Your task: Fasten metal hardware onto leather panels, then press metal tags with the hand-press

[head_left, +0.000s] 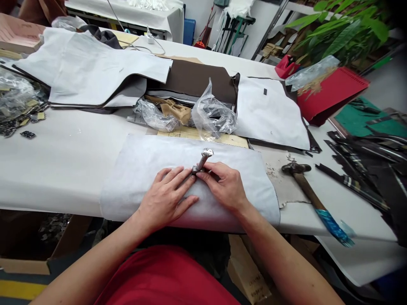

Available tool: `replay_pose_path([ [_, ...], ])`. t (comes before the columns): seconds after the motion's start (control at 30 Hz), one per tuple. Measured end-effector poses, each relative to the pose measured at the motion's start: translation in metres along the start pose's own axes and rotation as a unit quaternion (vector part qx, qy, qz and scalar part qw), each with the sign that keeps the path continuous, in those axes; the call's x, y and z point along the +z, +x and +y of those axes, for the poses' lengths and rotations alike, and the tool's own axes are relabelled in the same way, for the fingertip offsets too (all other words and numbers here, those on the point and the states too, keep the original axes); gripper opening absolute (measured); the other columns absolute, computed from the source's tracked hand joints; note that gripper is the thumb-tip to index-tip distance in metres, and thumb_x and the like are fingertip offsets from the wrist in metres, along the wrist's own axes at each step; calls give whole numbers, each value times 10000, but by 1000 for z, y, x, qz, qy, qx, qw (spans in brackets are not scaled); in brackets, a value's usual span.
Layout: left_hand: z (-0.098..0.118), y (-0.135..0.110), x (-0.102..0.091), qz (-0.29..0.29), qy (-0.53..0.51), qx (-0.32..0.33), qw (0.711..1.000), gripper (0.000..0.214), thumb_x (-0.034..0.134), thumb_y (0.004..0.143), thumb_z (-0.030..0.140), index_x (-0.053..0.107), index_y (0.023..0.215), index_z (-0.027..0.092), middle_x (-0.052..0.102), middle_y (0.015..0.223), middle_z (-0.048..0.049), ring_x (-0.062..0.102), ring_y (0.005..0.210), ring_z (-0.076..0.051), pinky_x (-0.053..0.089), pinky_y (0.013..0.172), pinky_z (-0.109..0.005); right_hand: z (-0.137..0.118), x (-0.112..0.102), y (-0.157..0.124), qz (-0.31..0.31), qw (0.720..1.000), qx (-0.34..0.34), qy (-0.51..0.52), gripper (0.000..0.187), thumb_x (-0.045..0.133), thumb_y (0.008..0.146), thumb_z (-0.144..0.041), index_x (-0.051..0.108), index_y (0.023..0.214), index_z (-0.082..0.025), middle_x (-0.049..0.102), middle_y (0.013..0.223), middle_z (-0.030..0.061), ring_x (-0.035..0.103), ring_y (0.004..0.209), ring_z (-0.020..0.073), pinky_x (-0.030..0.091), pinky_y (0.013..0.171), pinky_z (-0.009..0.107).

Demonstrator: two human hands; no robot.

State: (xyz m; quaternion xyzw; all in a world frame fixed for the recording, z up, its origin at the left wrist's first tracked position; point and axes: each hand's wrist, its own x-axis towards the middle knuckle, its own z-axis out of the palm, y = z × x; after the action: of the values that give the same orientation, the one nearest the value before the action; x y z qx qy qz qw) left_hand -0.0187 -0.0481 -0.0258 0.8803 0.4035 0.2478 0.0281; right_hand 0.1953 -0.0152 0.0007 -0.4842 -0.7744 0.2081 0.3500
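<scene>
A whitish sheet of material lies on the table in front of me and hangs slightly over the near edge. On it stands a metal punch with a dark squarish base and a flattened, shiny top, leaning a little to the right. My right hand pinches the base of this punch between thumb and fingers. My left hand lies flat on the sheet with its fingers stretched out, the fingertips touching or right beside the base. The base hides whatever is beneath it.
A hammer with a blue-wrapped handle lies to the right. Behind are clear plastic bags, white-backed panels and a red desk calendar. Dark strips pile up at far right. An open cardboard box stands below left.
</scene>
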Motion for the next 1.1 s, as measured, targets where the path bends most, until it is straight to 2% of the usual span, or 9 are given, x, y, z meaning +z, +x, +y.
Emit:
replay_pose_path([
  [0.2,0,1,0,1,-1,-3,1000,490,542,1021,455,582,1431,190,576,1492,-118,526,1377,-315,389,1148,-499,1,1,2,-6,1000,18,17,191,732,922,-222,761,1111,-240,777,998,-2,701,885,178,537,827,304],
  [0.47,-3,0,-3,15,-88,-41,995,391,592,998,404,611,1346,225,608,1453,-98,534,1363,-302,404,1143,-498,3,-2,-5,-50,986,-66,-146,261,567,1037,-328,706,1225,-212,774,994,46,643,931,232,505,889,381],
  [0.57,-7,11,-9,30,-166,-108,980,330,577,1004,367,609,1292,208,666,1325,-99,605,1232,-261,488,1052,-431,1,0,-5,-55,985,-64,-148,264,551,1042,-328,705,1220,-208,772,993,48,646,934,232,512,878,375],
  [0.67,-12,31,-15,16,-215,-112,970,366,559,1010,357,570,1340,199,667,1243,-96,609,1156,-243,509,996,-396,4,-8,-6,-52,992,-55,-102,352,581,1023,-342,644,1349,-224,761,1121,52,663,1020,230,527,930,377],
  [0.8,-17,55,-16,-27,-206,-64,976,246,501,1034,349,673,1135,206,660,1098,-74,602,1063,-229,498,940,-359,32,-61,-35,45,982,55,-176,548,551,1014,-420,503,1521,-218,702,1274,118,651,1129,270,528,986,449],
  [0.87,-19,59,-14,-52,-180,-36,982,281,472,1045,350,695,962,199,650,1023,-68,608,974,-213,495,875,-335,58,-100,-64,111,924,174,-323,628,547,991,-463,484,1542,-169,657,1312,203,603,1191,366,510,962,542],
  [0.97,-20,56,-11,-40,-134,-18,990,307,460,1053,361,686,926,196,651,1006,-68,608,933,-204,479,833,-325,96,-151,-112,125,815,330,-460,630,490,990,-509,577,1469,-109,634,1259,318,575,1161,473,487,864,599],
  [1.03,-19,52,-9,-23,-109,-16,994,298,465,1055,367,679,936,196,659,1001,-66,606,932,-206,470,824,-325,110,-172,-133,122,813,353,-447,557,457,1001,-513,715,1294,-116,675,1097,324,630,999,453,482,762,561],
  [1.1,-18,50,-8,-20,-99,-10,995,291,474,1055,363,668,921,194,662,975,-61,604,912,-202,463,807,-321,104,-181,-137,129,851,314,-401,477,492,992,-514,784,1105,-153,698,888,253,647,781,370,470,650,486],
])
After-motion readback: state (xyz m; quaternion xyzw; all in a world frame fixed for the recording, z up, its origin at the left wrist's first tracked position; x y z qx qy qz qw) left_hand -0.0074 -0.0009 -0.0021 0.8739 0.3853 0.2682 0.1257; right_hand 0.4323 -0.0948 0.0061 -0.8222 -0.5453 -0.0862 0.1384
